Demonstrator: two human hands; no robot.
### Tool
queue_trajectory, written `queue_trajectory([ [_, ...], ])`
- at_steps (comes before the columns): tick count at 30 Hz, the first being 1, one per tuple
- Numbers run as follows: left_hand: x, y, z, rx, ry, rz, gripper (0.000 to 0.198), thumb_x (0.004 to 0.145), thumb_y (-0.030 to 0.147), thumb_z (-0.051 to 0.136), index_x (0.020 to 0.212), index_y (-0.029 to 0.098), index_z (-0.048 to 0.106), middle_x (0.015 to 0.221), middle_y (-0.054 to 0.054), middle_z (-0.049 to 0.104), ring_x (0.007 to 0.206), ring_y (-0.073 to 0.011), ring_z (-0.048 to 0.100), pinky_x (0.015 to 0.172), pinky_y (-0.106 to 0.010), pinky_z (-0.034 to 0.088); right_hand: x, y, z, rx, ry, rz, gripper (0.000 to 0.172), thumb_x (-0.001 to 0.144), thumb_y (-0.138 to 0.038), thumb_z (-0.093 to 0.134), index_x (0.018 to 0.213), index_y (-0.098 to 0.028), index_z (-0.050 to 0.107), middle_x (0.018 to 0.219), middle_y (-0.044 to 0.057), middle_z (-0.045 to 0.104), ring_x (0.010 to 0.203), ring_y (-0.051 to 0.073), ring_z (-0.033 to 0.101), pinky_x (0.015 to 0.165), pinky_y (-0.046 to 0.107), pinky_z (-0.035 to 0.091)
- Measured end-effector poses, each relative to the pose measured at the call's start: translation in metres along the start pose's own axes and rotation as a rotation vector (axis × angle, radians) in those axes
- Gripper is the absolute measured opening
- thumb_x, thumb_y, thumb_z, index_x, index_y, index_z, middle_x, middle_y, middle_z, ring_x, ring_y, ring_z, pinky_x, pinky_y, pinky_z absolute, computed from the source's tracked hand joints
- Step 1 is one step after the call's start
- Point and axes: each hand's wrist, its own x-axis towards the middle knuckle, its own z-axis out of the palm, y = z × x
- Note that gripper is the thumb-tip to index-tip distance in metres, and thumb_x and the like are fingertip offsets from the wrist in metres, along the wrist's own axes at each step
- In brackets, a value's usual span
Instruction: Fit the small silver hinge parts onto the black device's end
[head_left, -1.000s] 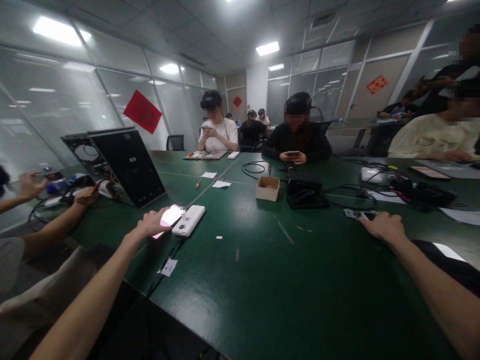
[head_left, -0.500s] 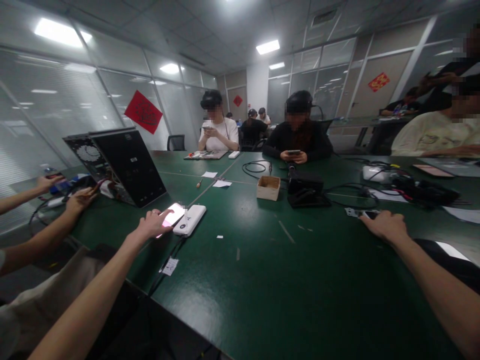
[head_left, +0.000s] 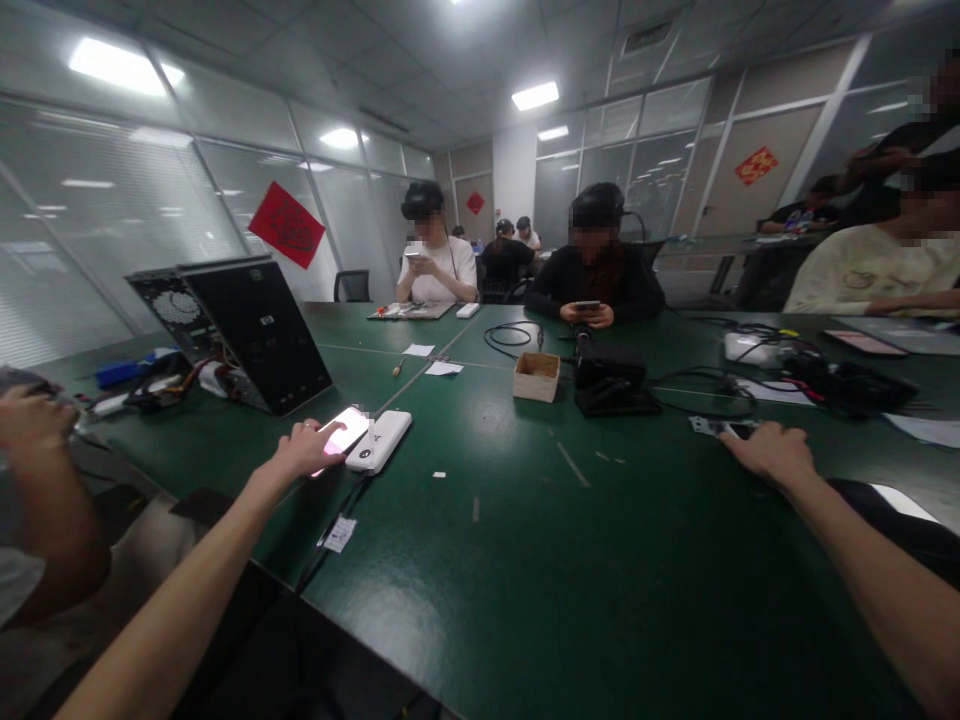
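My left hand (head_left: 304, 448) rests on a lit phone (head_left: 349, 430) lying on the green table. Its fingers are spread over the screen and the phone's near edge. Right beside the phone is a white power bank (head_left: 381, 443). Far to the right, my right hand (head_left: 772, 452) has its fingers curled at a small dark part with a metal end (head_left: 703, 427), partly hidden under the hand. Its exact kind does not show.
A black HP computer case (head_left: 259, 335) stands open at the left, near a neighbour's hand (head_left: 34, 415). A small box (head_left: 536, 378) and a black stand (head_left: 615, 380) sit mid-table. Cables (head_left: 810, 365) and a white device (head_left: 750, 347) lie back right. Two people sit opposite holding phones.
The neighbour on the left has drawn their hands back from the computer case, raising one toward the left edge. Both my hands have stayed where they were.
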Motion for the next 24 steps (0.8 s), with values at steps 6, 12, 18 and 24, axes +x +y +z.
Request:
queue_trajectory([
  [6, 0.000, 0.000, -0.001, -0.016, 0.003, -0.002, 0.076, 0.070, 0.052, 0.061, 0.139, 0.032, 0.035, 0.132, -0.020, 0.044, 0.119, -0.0440, 0.040, 0.088, -0.056, 0.036, 0.004, 0.001, 0.002, -0.012, -0.001, 0.000, 0.075, 0.085, -0.051, 0.041, 0.134, 0.006, 0.034, 0.133, 0.032, 0.034, 0.121, 0.040, 0.042, 0.097, 0.043, 0.041],
  [12, 0.002, -0.014, 0.009, -0.218, 0.015, -0.014, 0.083, 0.061, 0.056, 0.067, 0.134, 0.026, 0.041, 0.122, -0.017, 0.055, 0.113, -0.0425, 0.048, 0.088, -0.050, 0.041, 0.005, 0.003, 0.003, -0.010, 0.001, -0.014, 0.076, 0.084, -0.052, 0.042, 0.133, 0.005, 0.035, 0.132, 0.032, 0.036, 0.120, 0.040, 0.043, 0.095, 0.044, 0.042],
  [18, 0.002, -0.032, 0.022, -0.658, -0.042, -0.046, 0.090, 0.061, 0.056, 0.069, 0.136, 0.019, 0.034, 0.122, -0.016, 0.058, 0.104, -0.0304, 0.060, 0.083, -0.035, 0.048, 0.006, 0.003, 0.004, -0.012, 0.003, -0.013, 0.076, 0.085, -0.051, 0.043, 0.133, 0.006, 0.035, 0.131, 0.033, 0.036, 0.120, 0.040, 0.043, 0.095, 0.043, 0.042],
  [24, 0.009, -0.036, 0.025, -0.775, 0.010, -0.248, 0.077, 0.066, 0.054, 0.065, 0.127, 0.011, 0.045, 0.122, -0.019, 0.058, 0.097, -0.0275, 0.065, 0.075, -0.031, 0.051, 0.009, 0.004, 0.008, -0.013, 0.049, -0.019, 0.074, 0.085, -0.051, 0.042, 0.131, 0.007, 0.039, 0.131, 0.034, 0.038, 0.118, 0.041, 0.044, 0.093, 0.045, 0.043],
])
